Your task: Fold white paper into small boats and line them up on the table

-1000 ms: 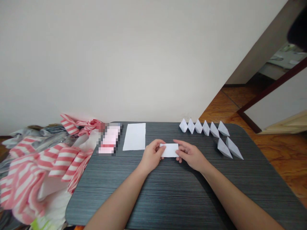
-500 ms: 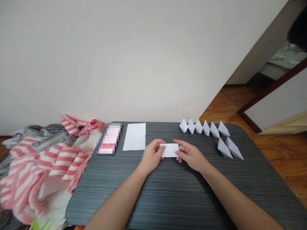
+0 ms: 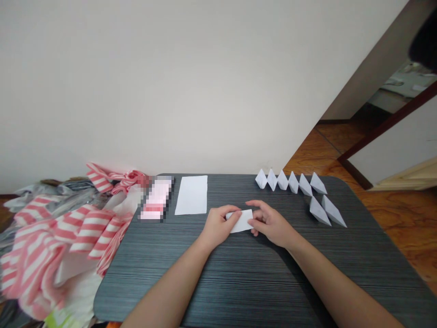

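Note:
A small folded white paper [image 3: 243,221] is held between my two hands above the dark table. My left hand [image 3: 220,224] grips its left end, the thumb lying across the front. At the right edge, my right hand [image 3: 268,223] pinches the paper with thumb and fingers, the index finger stretched out above it. The paper tilts slightly, its right side higher. Fingers behind the paper are partly hidden. Beyond my left hand lies a flat stack of white paper [image 3: 191,195].
Several folded paper boats [image 3: 293,183] line the table's [image 3: 225,282] back right, with two more [image 3: 320,212] in front of them. A pixelated pink object [image 3: 157,198] lies at the back left. Striped red-and-white cloth [image 3: 41,246] is heaped left of the table. A wall stands behind.
The folded paper has tilted and dropped slightly toward me. My left thumb has slid further over it. The boats and the flat paper have stayed put.

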A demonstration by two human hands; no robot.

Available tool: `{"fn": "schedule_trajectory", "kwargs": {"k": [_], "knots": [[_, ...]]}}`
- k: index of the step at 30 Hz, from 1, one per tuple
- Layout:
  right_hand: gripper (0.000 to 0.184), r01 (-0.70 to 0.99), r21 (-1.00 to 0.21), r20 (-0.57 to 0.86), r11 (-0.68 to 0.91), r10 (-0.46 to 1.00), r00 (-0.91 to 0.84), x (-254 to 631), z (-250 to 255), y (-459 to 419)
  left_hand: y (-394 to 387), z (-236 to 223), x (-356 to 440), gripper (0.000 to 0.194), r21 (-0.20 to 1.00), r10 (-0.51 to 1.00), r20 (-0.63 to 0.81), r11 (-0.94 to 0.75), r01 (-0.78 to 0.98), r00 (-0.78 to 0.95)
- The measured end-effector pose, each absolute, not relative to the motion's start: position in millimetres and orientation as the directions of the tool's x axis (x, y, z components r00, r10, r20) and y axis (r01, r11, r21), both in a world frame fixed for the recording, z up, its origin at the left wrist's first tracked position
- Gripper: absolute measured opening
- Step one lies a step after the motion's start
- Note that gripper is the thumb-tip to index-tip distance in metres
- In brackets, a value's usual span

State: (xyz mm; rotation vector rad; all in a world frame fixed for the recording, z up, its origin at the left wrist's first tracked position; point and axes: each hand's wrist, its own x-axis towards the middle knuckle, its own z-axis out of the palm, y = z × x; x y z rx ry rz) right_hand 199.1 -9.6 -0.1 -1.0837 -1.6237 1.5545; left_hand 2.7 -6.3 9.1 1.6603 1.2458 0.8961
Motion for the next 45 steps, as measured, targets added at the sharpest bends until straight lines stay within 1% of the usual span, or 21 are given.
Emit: {"fn": "schedule_trajectory", "kwargs": {"k": [6,13,16,23,24,26,29,32,35,37,42,45], "knots": [[0.043,0.154,-0.988,-0.099,-0.029,0.879,-0.466,199,-1,-9,-5,10,1,0.027,0.907,0.958,0.036,-0.150,0.394,0.283],[0.039,0.164,-0.985,-0.122,-0.047,0.868,-0.482,198,0,-9,-5,13,2,0.030,0.922,0.937,-0.015,-0.122,0.367,0.349],[0.039,0.165,-0.985,-0.127,-0.052,0.864,-0.487,197,1,-9,-5,11,2,0.031,0.914,0.941,-0.030,-0.111,0.391,0.338],[0.043,0.159,-0.985,-0.133,-0.062,0.863,-0.488,196,-2,-10,-5,10,1,0.031,0.927,0.944,-0.024,-0.103,0.360,0.329],[0.042,0.162,-0.985,-0.139,-0.067,0.861,-0.488,196,-2,-10,-5,11,1,0.031,0.930,0.942,-0.026,-0.100,0.354,0.333],[0.034,0.189,-0.980,-0.154,-0.070,0.863,-0.481,196,-2,-9,-6,11,2,0.032,0.935,0.938,-0.033,-0.093,0.342,0.344],[0.019,0.281,-0.960,-0.149,-0.020,0.883,-0.445,196,0,-8,-7,11,2,0.033,0.933,0.931,-0.043,-0.093,0.348,0.364],[0.020,0.387,-0.919,-0.097,0.080,0.904,-0.416,195,5,-8,-7,11,2,0.032,0.919,0.919,-0.039,-0.122,0.376,0.393],[0.021,0.453,-0.876,-0.045,0.167,0.906,-0.421,194,9,-8,-7,11,2,0.031,0.909,0.911,-0.024,-0.151,0.388,0.411],[0.021,0.471,-0.860,-0.028,0.195,0.905,-0.425,194,11,-8,-7,11,2,0.031,0.907,0.909,-0.021,-0.158,0.391,0.416],[0.019,0.471,-0.862,-0.034,0.187,0.905,-0.423,193,11,-8,-7,12,1,0.029,0.903,0.905,-0.023,-0.164,0.397,0.426],[0.019,0.494,-0.842,-0.012,0.217,0.907,-0.420,193,12,-8,-7,13,2,0.028,0.896,0.904,-0.017,-0.175,0.408,0.426]]}}
